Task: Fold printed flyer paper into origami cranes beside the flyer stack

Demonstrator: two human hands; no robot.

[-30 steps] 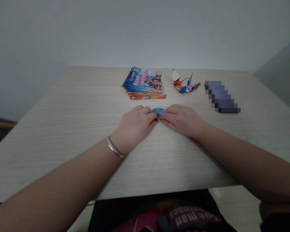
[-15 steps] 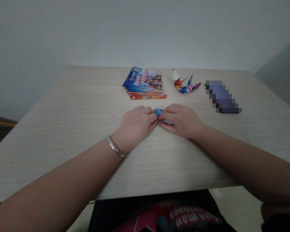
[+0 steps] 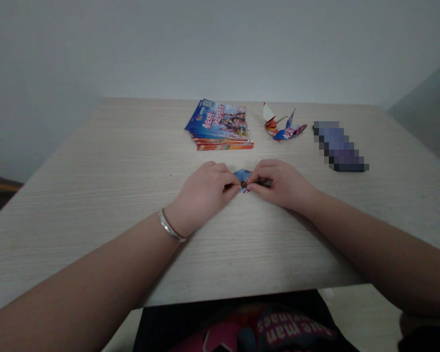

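Between my hands, low over the middle of the table, is a small folded piece of printed paper [image 3: 242, 175], blue on its upper part. My left hand [image 3: 209, 188] pinches its left side between thumb and fingers, a silver bangle on the wrist. Opposite it, my right hand [image 3: 278, 182] grips the right side, thumb and forefinger closed on the paper. The fingertips almost meet at the paper's middle. Much of the paper is hidden behind my fingers, so its exact folded shape cannot be made out.
A stack of printed flyers [image 3: 220, 122] lies beyond my hands. To its right sit folded paper cranes [image 3: 288, 132], and further right a blurred-out dark phone-like object [image 3: 341, 146]. The pale wooden table [image 3: 95, 195] ends at a wall [image 3: 220, 49] behind.
My fingertips have shifted slightly on the paper and drawn a little apart. More of its blue upper part and a printed lower edge now show.
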